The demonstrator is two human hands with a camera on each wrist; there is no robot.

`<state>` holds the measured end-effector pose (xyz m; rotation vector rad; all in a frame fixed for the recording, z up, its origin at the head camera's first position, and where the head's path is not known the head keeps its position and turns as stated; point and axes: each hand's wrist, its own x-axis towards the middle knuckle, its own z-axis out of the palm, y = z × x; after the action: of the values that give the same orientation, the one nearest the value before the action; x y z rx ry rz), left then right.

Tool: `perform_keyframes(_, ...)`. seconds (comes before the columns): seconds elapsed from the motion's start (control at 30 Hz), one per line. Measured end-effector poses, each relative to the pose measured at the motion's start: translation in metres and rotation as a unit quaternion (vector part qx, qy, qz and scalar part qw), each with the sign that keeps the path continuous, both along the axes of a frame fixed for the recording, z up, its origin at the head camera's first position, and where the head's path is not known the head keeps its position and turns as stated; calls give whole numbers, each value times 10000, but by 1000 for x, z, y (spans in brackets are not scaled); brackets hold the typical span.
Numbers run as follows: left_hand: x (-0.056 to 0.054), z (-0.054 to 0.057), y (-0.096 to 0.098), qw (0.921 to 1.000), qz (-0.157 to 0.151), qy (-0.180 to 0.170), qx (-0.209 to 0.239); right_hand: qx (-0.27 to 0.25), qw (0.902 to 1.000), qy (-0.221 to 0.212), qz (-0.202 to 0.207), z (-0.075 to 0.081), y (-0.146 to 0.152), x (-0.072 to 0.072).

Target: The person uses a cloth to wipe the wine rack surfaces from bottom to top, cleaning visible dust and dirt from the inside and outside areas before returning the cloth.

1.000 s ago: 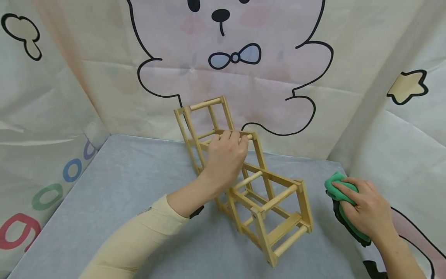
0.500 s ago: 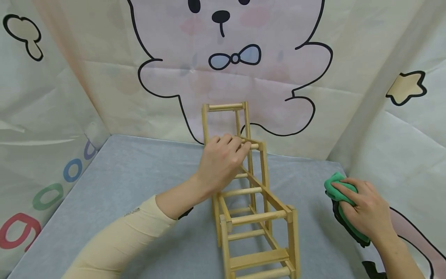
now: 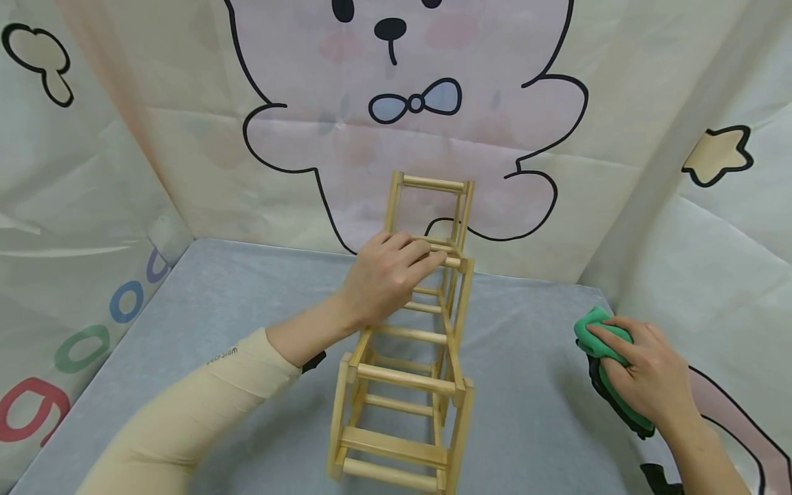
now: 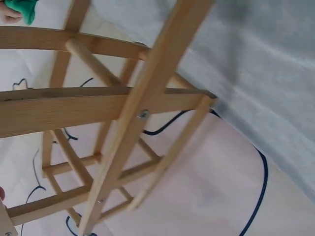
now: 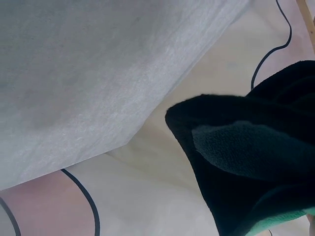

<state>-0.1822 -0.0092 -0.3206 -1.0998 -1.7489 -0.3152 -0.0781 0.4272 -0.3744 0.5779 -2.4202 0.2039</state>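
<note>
In the head view my left hand (image 3: 386, 275) grips a crossbar near the middle of a pale wooden rack (image 3: 405, 379), an open frame of square bars and round dowels. Its far end rises against the backdrop, and its near end comes down toward me. The fingers hide part of the bar. The left wrist view shows the rack's bars (image 4: 64, 115) close up, with small screws at the joints. Off to the right, my right hand (image 3: 650, 375) holds a bunched green cloth (image 3: 597, 333) with dark folds below. That cloth (image 5: 231, 147) looks mostly black in the right wrist view.
A grey-blue cloth covers the table (image 3: 266, 289). Printed fabric walls stand behind and on both sides, the back one (image 3: 495, 144) bearing a cartoon animal. The table's right edge runs close to my right hand.
The rack has turned under my left hand: its far end has swung right and its near end left, so it now points nearly straight toward me. The right hand stays put with the cloth.
</note>
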Motion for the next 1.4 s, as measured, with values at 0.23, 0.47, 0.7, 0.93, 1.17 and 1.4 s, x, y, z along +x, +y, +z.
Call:
perform_keyframes(0.23,-12,-5,-2,9990,-293,328,-113,-91,9999,-50,14,-1,-1,2)
perform_keyframes(0.47,-21,-9,-1,9953,-610,706,-261,-50,10000,4,-7,-2,-1,3)
perform_keyframes(0.7,-28,-15,0,9935,-794,715,-386,-33,10000,62,27,-4,-1,2)
perform_keyframes(0.93,-37,-21,-1,9893,-1142,784,-450,-103,9999,-3,59,-6,1,3)
perform_keyframes(1.17,-46,-20,-3,9880,-1264,583,-662,-83,10000,-3,18,-6,3,4)
perform_keyframes(1.4,-49,-20,-2,9864,-1338,289,-911,-115,9999,-36,20,-7,2,5)
